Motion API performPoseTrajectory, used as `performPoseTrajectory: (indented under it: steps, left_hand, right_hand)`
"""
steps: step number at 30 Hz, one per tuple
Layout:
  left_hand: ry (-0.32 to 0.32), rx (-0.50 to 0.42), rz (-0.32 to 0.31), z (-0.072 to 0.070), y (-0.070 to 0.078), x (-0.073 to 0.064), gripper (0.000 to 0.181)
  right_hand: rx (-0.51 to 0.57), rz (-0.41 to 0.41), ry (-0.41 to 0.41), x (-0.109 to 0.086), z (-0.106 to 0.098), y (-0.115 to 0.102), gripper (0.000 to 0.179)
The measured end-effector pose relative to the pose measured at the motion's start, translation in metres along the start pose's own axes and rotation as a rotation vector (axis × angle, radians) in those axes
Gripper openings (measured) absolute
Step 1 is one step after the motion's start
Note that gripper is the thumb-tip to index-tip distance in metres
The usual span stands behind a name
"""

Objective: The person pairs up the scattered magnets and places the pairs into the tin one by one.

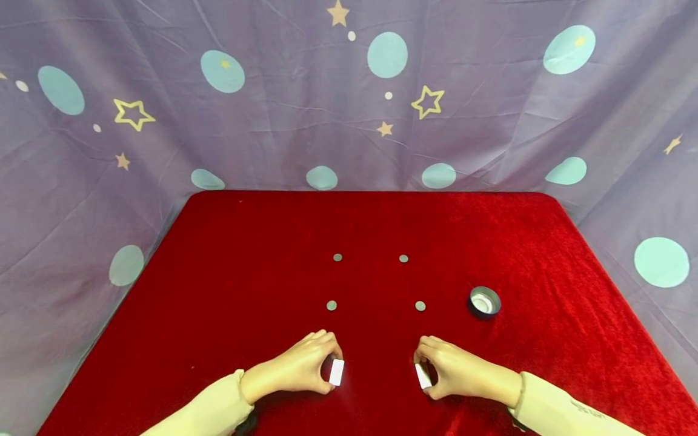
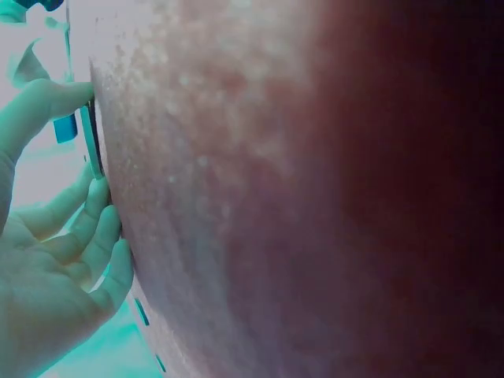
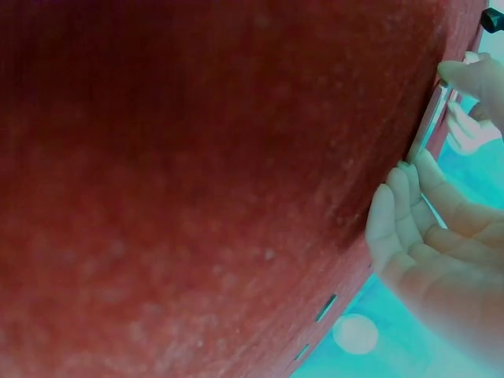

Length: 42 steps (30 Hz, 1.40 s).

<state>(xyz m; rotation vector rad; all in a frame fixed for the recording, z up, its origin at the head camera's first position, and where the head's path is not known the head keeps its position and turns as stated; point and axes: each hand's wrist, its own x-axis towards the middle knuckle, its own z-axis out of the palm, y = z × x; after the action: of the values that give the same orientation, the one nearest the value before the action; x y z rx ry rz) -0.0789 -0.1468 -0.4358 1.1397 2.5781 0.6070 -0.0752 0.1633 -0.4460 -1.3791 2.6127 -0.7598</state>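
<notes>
Near the front of the red cloth, my left hand (image 1: 301, 367) pinches a small white rectangular block (image 1: 336, 372) between thumb and fingertips. Facing it across a gap, my right hand (image 1: 466, 370) holds a second white block (image 1: 422, 376) the same way. Each block spans from thumb to fingertip, close over the cloth. In the left wrist view the block (image 2: 91, 142) appears edge-on between thumb and fingers, the other fingertips right at the cloth. The right wrist view also shows its block (image 3: 430, 122) edge-on, held at both ends.
Several small pale green discs, such as a far one (image 1: 337, 257) and a nearer one (image 1: 420, 306), lie spread beyond the hands. A round dark-rimmed lid or shallow tin (image 1: 484, 301) sits to the right. A patterned curtain (image 1: 294, 109) hangs behind the red-covered table (image 1: 245, 266).
</notes>
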Motion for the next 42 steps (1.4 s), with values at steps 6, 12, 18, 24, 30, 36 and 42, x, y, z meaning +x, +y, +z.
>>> performPoseTrajectory:
  steps: [6,12,18,24,30,36,42]
  left_hand:
    - [-0.006,0.000,0.006,0.002,0.002,0.005,0.039]
    - [-0.022,-0.007,-0.003,0.002,0.006,0.009,0.037]
    - [-0.022,0.002,-0.003,0.004,0.010,0.013,0.037]
    - [-0.006,0.022,0.004,0.008,0.013,0.019,0.037]
    - [-0.004,0.019,-0.001,0.010,0.016,0.021,0.037]
    - [0.006,0.007,-0.011,0.011,0.018,0.025,0.036]
    - [0.018,0.022,-0.018,0.013,0.020,0.029,0.036]
  right_hand:
    - [0.037,0.019,-0.001,0.003,0.000,-0.002,0.033]
    - [0.019,0.034,-0.002,0.007,0.003,-0.005,0.033]
    - [0.018,0.055,-0.001,0.011,0.005,-0.007,0.033]
    - [0.018,0.070,-0.012,0.015,0.006,-0.010,0.033]
    - [0.010,0.079,-0.020,0.019,0.009,-0.012,0.032]
    - [0.001,0.089,-0.019,0.024,0.011,-0.013,0.033]
    - [-0.003,0.099,-0.013,0.027,0.013,-0.015,0.033]
